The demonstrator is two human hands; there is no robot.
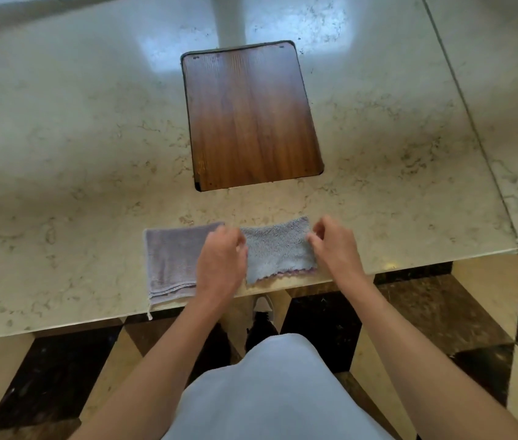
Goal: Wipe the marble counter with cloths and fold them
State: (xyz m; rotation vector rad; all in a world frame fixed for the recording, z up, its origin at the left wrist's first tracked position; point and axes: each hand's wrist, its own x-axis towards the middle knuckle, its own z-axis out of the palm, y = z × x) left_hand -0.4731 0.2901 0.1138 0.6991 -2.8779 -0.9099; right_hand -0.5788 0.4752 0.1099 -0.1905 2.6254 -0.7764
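Two cloths lie side by side near the front edge of the marble counter point(76, 154). On the left is a folded lilac cloth point(170, 262), its loop hanging over the edge. The right one is a fluffy grey-blue cloth point(278, 249) with a purple scalloped hem. My left hand point(221, 258) rests over the gap between them, fingers curled at the grey-blue cloth's left edge. My right hand point(334, 246) pinches that cloth's right edge with its fingertips.
A wooden board point(251, 115) is set into the counter behind the cloths. A seam point(473, 122) crosses the counter at the right. A white column base point(229, 20) stands at the back. Below the edge is a chequered floor point(442, 312) with my shoe point(262, 304).
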